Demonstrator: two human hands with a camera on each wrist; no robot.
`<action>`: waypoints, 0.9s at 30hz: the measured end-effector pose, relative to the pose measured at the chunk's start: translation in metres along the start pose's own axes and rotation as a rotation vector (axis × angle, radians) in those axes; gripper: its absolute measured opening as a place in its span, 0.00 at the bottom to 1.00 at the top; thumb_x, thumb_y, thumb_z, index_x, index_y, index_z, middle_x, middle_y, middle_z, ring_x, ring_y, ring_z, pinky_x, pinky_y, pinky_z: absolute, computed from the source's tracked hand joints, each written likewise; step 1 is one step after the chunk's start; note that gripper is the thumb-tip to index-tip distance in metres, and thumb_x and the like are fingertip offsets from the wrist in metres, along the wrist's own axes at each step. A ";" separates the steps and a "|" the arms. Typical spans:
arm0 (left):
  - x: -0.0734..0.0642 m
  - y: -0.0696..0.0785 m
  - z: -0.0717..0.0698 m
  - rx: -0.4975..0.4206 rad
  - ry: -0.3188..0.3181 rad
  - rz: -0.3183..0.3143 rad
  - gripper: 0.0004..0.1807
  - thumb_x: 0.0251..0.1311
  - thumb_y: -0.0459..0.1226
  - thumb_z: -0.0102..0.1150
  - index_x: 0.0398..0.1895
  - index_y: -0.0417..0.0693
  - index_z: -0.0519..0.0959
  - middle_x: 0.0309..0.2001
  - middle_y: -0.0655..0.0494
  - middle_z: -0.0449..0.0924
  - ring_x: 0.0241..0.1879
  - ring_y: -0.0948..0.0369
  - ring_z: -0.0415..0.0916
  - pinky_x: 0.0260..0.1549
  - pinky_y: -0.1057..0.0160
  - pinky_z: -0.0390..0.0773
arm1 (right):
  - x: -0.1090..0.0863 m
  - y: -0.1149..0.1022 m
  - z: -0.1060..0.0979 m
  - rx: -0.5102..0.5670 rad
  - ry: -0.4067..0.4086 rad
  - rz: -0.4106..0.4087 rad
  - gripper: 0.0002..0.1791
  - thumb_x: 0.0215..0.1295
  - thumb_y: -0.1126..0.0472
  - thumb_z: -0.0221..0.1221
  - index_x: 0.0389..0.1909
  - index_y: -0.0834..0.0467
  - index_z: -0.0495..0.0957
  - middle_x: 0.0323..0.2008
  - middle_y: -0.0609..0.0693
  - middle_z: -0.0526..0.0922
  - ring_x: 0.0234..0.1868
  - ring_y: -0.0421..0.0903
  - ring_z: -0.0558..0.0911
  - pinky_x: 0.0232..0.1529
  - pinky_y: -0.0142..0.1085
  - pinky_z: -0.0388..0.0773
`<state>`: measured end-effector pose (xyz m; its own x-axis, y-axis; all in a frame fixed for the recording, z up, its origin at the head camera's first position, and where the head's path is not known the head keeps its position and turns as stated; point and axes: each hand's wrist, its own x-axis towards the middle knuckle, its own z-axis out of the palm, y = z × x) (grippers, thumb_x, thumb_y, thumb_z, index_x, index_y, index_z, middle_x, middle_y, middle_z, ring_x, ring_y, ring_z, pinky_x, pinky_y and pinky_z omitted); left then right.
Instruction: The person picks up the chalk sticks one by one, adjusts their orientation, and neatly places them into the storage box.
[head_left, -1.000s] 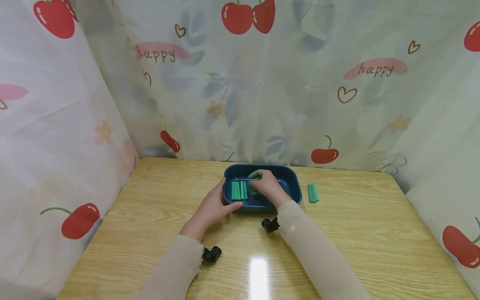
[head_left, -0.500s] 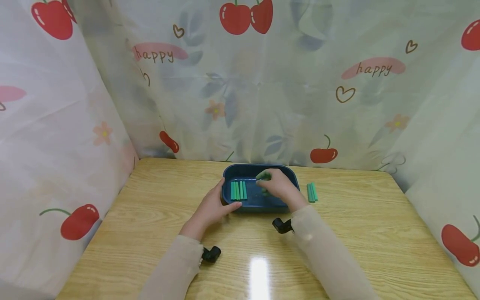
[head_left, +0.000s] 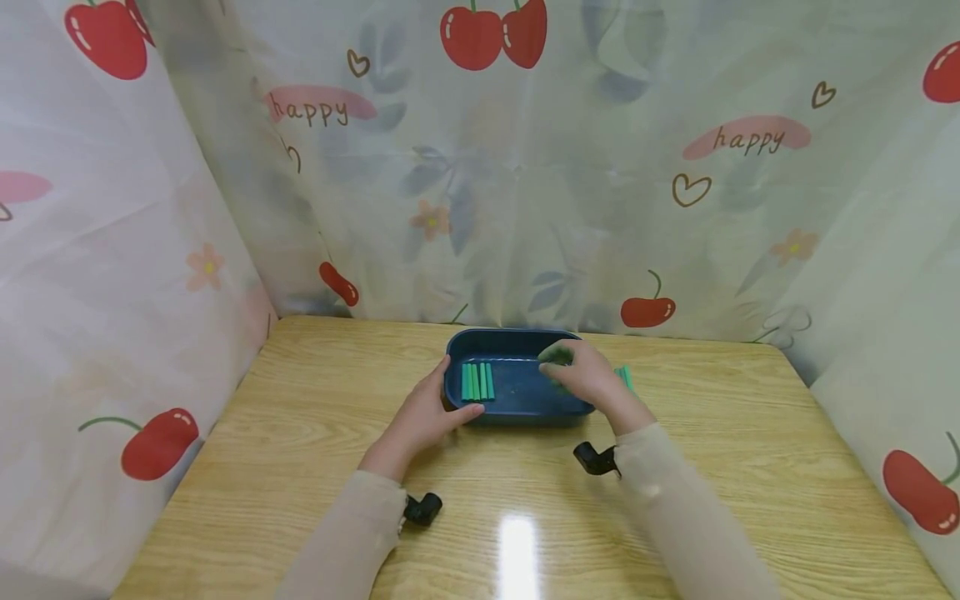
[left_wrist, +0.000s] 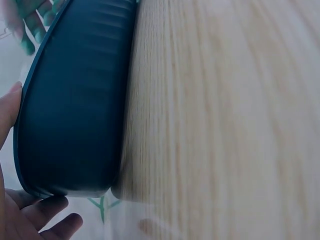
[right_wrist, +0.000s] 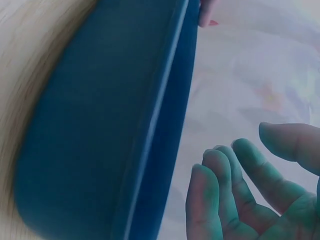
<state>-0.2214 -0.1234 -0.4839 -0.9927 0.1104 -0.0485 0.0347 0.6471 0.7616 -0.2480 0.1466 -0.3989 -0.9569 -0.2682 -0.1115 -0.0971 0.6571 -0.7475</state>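
Observation:
A dark blue rectangular plastic container (head_left: 525,412) stands near the table's back edge. Several green sticks that look like chalk (head_left: 477,382) lie side by side at its left end. My left hand (head_left: 420,417) grips that end, with the thumb along the front rim and fingers round the side; the left wrist view shows the fingers (left_wrist: 45,212) at the container's outer wall. Over the container's right end hovers my right hand (head_left: 588,372), fingers loosely bent and apart. In the right wrist view, the right hand's fingers (right_wrist: 205,192) are coated green and hold nothing.
Just right of the container, more green sticks (head_left: 626,377) lie on the wooden table (head_left: 735,450), partly hidden behind the right hand. A cherry-printed cloth (head_left: 517,208) hangs behind the table and along both sides.
My right hand has moved right, from beside the sticks in the container to its right end, now covering part of the sticks outside. The left hand keeps its place.

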 end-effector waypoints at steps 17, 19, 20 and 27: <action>0.000 0.001 -0.001 -0.007 -0.004 0.015 0.59 0.55 0.58 0.70 0.82 0.55 0.44 0.78 0.49 0.51 0.76 0.48 0.51 0.71 0.43 0.58 | -0.021 0.034 -0.034 0.009 0.113 0.032 0.21 0.73 0.55 0.57 0.59 0.65 0.77 0.50 0.62 0.82 0.47 0.61 0.83 0.37 0.45 0.83; 0.000 0.000 -0.001 -0.004 -0.004 0.017 0.59 0.55 0.60 0.69 0.82 0.55 0.44 0.78 0.49 0.51 0.76 0.49 0.52 0.71 0.44 0.58 | -0.024 0.038 -0.037 0.003 0.124 0.046 0.21 0.73 0.55 0.57 0.59 0.63 0.77 0.50 0.62 0.82 0.46 0.62 0.83 0.34 0.43 0.82; 0.000 0.000 -0.001 -0.005 -0.004 0.018 0.60 0.55 0.60 0.69 0.82 0.55 0.44 0.78 0.49 0.51 0.76 0.49 0.52 0.71 0.44 0.58 | -0.025 0.040 -0.038 0.003 0.129 0.048 0.21 0.73 0.55 0.57 0.59 0.63 0.76 0.50 0.62 0.81 0.46 0.62 0.83 0.33 0.42 0.81; 0.000 0.000 0.000 -0.009 -0.002 0.023 0.59 0.56 0.58 0.70 0.82 0.54 0.44 0.78 0.48 0.52 0.76 0.49 0.52 0.71 0.44 0.58 | -0.027 0.057 -0.042 0.051 0.171 0.053 0.20 0.74 0.58 0.55 0.59 0.67 0.75 0.48 0.65 0.80 0.41 0.57 0.82 0.33 0.37 0.81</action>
<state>-0.2216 -0.1240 -0.4841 -0.9914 0.1269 -0.0320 0.0568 0.6375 0.7684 -0.2390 0.2210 -0.4114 -0.9933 -0.1079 -0.0422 -0.0354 0.6296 -0.7761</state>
